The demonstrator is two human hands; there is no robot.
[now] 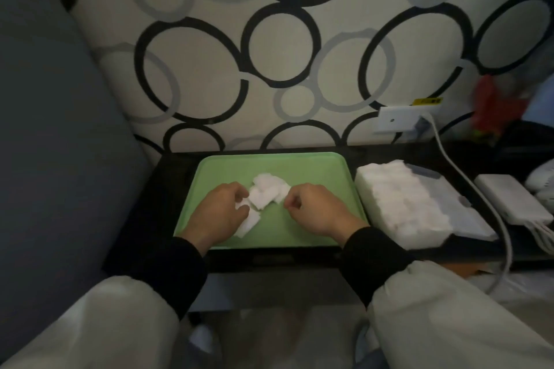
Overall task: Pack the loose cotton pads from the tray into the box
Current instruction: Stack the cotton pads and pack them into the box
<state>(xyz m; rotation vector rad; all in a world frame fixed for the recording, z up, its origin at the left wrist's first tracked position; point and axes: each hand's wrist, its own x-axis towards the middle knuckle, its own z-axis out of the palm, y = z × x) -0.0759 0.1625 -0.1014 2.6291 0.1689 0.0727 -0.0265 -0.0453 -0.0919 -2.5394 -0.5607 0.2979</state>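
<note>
A green tray lay on the dark tabletop, pushed up near a wall papered with black and grey rings. A small heap of loose cotton pads sat in the middle of the tray, the white squares overlapping one another, with one or two lying flatter toward the near left.

The person had both hands down on the tray, one on each side of the heap. The left hand was curled over the left part of the heap, with white pad showing between its thumb and fingers, so it looked to be gripping a pad or two. Another pad lay flat on the tray, partly under that hand. The right hand was curled too, its fingertips drawn in close to the thumb right at the right edge of the heap. I could not tell whether it had a pad pinched or was only touching the heap. Black sleeves covered both wrists.

The box stood just to the right of the tray on the same tabletop, open, with a thick block of white pads packed in its left part. Further right lay a white charger, and a white cable ran down from a wall socket past the box. A grey cushion filled the left side.
</note>
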